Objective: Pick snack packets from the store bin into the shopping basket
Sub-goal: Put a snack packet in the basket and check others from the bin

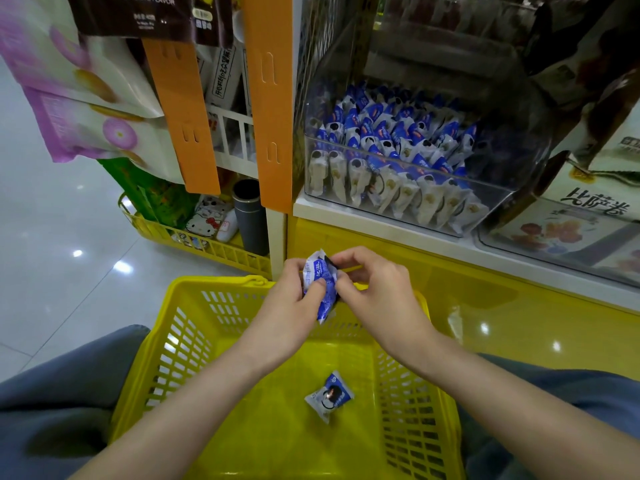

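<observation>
A view looking down from a person's head at their two bare forearms reaching forward over a yellow shopping basket [194,327] that sits between their knees on a shop floor. Both hands meet above the basket's far rim and hold one blue-and-white snack packet [321,285] between them: the left hand [294,299] curls around the packet's left side with its thumb pressed on the front, and the right hand [374,289] pinches the packet's upper right edge with curled fingertips. The packet stands roughly upright and is tilted toward the camera, probably so its printed face can be checked before it goes in. One matching packet [329,396] already lies flat on the basket floor, almost directly below the hands. Just behind and above, on a white shelf ledge, a clear plastic store bin [415,161] holds many more of the same packets, standing in rows against its front wall — within easy reach of the right arm. Both wrists are level and the elbows are bent outward, so a simple release would likely drop the held packet into the basket — the task looks early, with only one packet in
</observation>
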The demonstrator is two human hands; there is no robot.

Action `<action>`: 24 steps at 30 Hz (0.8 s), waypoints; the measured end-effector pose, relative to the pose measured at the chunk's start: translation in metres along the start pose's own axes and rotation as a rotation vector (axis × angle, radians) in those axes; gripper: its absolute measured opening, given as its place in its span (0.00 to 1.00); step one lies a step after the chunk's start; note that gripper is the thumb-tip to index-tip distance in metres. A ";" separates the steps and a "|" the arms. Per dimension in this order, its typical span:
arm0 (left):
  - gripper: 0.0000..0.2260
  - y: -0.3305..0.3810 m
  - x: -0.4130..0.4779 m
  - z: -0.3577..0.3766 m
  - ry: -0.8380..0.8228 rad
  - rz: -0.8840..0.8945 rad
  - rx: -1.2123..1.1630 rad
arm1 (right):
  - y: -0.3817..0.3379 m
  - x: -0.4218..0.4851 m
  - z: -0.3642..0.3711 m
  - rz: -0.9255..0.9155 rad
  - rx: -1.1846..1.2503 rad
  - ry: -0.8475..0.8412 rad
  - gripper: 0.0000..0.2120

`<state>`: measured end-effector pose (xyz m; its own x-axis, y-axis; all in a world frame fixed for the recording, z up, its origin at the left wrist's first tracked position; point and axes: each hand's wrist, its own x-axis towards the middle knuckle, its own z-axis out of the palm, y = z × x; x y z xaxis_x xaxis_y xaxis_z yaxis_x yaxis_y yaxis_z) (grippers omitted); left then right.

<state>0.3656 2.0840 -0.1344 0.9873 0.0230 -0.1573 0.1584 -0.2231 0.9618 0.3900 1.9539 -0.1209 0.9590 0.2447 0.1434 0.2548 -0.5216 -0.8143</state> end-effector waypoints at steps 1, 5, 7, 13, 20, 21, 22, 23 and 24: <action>0.08 0.000 0.000 0.000 0.002 0.002 0.015 | 0.000 0.001 0.000 0.001 0.001 0.002 0.09; 0.10 0.005 0.002 0.000 0.005 -0.016 -0.001 | 0.001 0.002 0.003 -0.007 0.016 0.014 0.08; 0.12 0.007 0.002 -0.001 0.005 -0.040 -0.049 | 0.001 0.002 0.004 -0.029 0.024 -0.006 0.10; 0.10 0.006 0.004 -0.005 0.052 -0.091 -0.086 | 0.001 -0.004 0.007 -0.028 -0.011 -0.121 0.17; 0.09 0.009 0.006 -0.003 0.043 -0.104 -0.104 | 0.002 -0.001 0.004 -0.009 -0.111 -0.102 0.18; 0.11 0.010 0.006 -0.002 0.033 -0.116 -0.138 | 0.002 0.000 0.003 -0.010 -0.110 -0.096 0.17; 0.13 0.012 0.006 -0.001 0.016 -0.130 -0.192 | 0.002 0.001 0.003 0.000 -0.093 -0.091 0.16; 0.14 0.014 0.006 -0.001 -0.003 -0.147 -0.261 | 0.003 0.003 0.002 0.025 -0.051 -0.094 0.14; 0.15 0.015 0.007 -0.002 -0.017 -0.166 -0.332 | 0.003 0.005 0.001 0.068 0.028 -0.111 0.13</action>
<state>0.3746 2.0828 -0.1202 0.9478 0.0159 -0.3184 0.3148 0.1111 0.9426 0.3950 1.9545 -0.1234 0.9538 0.2995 0.0258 0.1850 -0.5173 -0.8355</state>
